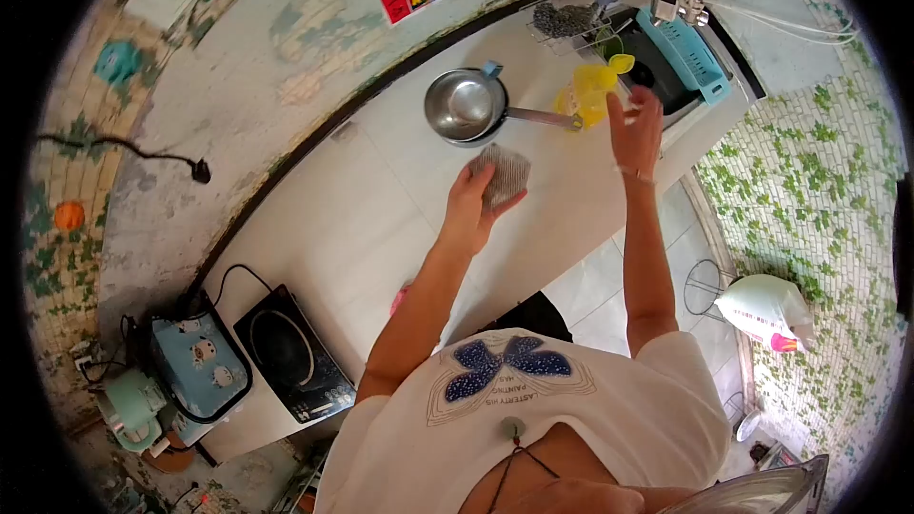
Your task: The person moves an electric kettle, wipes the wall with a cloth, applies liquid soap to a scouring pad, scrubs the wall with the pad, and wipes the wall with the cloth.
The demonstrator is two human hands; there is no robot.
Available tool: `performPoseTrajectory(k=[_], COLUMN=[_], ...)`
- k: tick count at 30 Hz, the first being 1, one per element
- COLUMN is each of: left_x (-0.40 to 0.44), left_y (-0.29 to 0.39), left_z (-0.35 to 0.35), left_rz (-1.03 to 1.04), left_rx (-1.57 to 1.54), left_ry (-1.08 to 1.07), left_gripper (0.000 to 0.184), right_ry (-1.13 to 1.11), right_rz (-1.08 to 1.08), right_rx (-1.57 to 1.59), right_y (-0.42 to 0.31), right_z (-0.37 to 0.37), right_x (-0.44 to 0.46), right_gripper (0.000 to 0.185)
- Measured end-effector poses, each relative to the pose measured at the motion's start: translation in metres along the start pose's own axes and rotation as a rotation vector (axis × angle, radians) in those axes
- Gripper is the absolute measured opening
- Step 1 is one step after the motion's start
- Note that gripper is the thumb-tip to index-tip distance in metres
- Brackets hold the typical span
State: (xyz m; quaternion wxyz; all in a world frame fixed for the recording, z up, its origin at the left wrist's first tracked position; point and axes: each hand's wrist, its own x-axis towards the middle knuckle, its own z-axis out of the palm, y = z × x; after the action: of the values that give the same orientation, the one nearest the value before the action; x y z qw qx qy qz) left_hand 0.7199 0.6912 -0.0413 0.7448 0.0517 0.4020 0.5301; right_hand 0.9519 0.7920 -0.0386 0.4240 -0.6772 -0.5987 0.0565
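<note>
A grey striped cloth, seemingly folded, is held above the bench by the left hand — it is pinched between the thumb and the other fingers, which are spread under it. At 11 o'clock from the cloth, a metal pot is placed, with its handle toward 3 o'clock. At 1 to 2 o'clock a yellow container is seen. At 2 o'clock the right hand is held near the sink, its fingers loosely parted and a little blurred; no object is seen in them. The step in hand is judged as holding the cloth while the other hand is reached out — care beside the yellow container is called for.
</note>
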Motion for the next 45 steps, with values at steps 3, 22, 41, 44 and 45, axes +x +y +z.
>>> performPoseTrajectory(k=[3,22,41,44,45], left_x=[0.043,0.18,0.063,0.014,-0.009], left_y=[-0.001,0.002,0.028,0.057,0.07], left_z=[0.034,0.121,0.013,-0.072,-0.098], left_rz=[0.031,0.027,0.051,0.142,0.171], left_rx=[-0.009,0.064,-0.297,-0.406,-0.455], left_ry=[-0.071,-0.027,-0.074,-0.071,0.012], left_gripper=[0.03,0.026,0.029,0.031,0.034], right_ry=[0.014,-0.524,-0.06,-0.179,-0.183], right_rz=[-0.008,-0.059,-0.219,-0.234,-0.251], right_rx=[-0.102,0.743,0.138,0.218,0.23], right_y=[0.016,0.048,0.083,0.001,-0.03], right_z=[0.017,0.07,0.055,0.037,0.04], right_x=[0.049,0.083,0.061,0.014,0.001], right_gripper=[0.05,0.019,0.043,0.028,0.028])
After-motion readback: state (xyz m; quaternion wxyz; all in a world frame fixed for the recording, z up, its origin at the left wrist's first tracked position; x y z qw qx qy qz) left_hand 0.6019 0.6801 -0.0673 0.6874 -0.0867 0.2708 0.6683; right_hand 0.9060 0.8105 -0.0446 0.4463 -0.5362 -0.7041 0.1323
